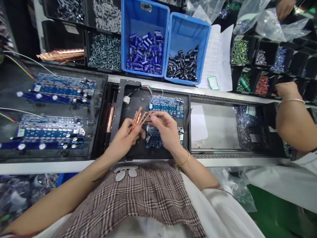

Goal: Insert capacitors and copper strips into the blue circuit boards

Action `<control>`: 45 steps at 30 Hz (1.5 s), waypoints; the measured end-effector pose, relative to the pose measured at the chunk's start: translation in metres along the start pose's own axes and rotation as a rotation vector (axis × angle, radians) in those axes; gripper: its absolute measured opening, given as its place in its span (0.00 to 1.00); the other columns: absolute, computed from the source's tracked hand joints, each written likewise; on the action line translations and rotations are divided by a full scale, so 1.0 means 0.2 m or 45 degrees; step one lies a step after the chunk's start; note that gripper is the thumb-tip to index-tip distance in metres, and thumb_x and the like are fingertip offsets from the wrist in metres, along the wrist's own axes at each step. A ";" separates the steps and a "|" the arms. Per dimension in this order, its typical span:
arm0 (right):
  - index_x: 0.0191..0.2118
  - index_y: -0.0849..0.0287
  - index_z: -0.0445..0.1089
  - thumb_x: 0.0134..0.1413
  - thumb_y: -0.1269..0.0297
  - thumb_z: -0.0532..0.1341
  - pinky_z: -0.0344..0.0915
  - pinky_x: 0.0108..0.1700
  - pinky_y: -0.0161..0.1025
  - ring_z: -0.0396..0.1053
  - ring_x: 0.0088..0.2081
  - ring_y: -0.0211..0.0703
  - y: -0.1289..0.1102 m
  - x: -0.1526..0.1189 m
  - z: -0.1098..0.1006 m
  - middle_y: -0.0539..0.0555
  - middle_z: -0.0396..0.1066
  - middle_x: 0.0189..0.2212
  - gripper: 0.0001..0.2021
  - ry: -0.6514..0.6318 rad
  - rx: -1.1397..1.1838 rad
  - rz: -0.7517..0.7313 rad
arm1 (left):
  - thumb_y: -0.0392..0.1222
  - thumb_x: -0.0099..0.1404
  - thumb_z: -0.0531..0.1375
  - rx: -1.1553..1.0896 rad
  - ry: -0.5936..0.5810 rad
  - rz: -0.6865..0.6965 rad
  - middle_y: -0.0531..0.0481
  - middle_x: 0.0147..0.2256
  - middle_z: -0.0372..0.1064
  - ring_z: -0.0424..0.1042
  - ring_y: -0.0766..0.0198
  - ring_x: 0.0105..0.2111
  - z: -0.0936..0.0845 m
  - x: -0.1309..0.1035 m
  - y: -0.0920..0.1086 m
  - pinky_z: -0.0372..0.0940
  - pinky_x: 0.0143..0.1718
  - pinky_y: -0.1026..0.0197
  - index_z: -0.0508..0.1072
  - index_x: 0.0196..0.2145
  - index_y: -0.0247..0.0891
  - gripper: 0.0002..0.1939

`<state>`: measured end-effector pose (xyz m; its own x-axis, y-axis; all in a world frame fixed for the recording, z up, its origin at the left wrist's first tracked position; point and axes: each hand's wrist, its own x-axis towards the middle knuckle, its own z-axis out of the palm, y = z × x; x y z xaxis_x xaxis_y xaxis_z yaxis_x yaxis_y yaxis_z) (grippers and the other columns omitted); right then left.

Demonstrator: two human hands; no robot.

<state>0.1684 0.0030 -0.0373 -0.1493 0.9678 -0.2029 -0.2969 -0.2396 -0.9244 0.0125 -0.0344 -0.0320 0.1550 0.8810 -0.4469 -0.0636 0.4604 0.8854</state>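
Note:
My left hand (129, 134) is closed around a small bundle of copper strips (138, 118), which fan out from between thumb and fingers. With its fingertips, my right hand (165, 127) pinches the end of one strip at the bundle's right side. Both hands are over a black tray (128, 110) that carries two blue circuit boards. The far board (167, 105) shows plainly, with coloured wires at its left end. My right hand partly covers the near board (153, 138).
Two populated boards (64, 89) lie in another tray on the left. Behind stand a blue bin of blue capacitors (145, 51), a blue bin of black capacitors (182, 66) and a black bin holding copper strips (63, 55). A co-worker's arm (289, 112) reaches in at right.

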 end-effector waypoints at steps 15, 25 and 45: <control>0.41 0.53 0.72 0.62 0.59 0.60 0.71 0.42 0.39 0.72 0.35 0.37 -0.20 0.26 -0.20 0.49 0.74 0.34 0.06 -0.038 -0.857 -0.330 | 0.55 0.69 0.54 -0.078 0.221 -0.146 0.53 0.33 0.72 0.72 0.67 0.22 -0.03 0.06 -0.02 0.67 0.19 0.67 0.56 0.47 0.44 0.16; 0.44 0.56 0.73 0.66 0.72 0.52 0.64 0.47 0.43 0.66 0.44 0.46 0.01 0.54 -0.12 0.55 0.71 0.39 0.13 -0.522 -1.886 -0.641 | 0.52 0.70 0.53 0.218 0.414 -0.170 0.58 0.24 0.63 0.53 0.74 0.16 -0.18 0.06 -0.06 0.48 0.15 0.72 0.57 0.38 0.41 0.13; 0.44 0.52 0.73 0.65 0.62 0.57 0.69 0.42 0.40 0.70 0.36 0.38 -0.10 0.31 -0.11 0.50 0.72 0.37 0.08 -0.256 -1.067 -0.329 | 0.49 0.69 0.56 -0.060 0.329 -0.047 0.56 0.27 0.67 0.63 0.71 0.17 -0.07 0.05 0.03 0.57 0.14 0.72 0.60 0.47 0.43 0.12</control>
<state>0.1854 0.0695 -0.0387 -0.3587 0.9329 0.0314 0.4299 0.1950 -0.8816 -0.0009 -0.0206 -0.0325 -0.0987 0.8592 -0.5021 -0.1092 0.4921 0.8636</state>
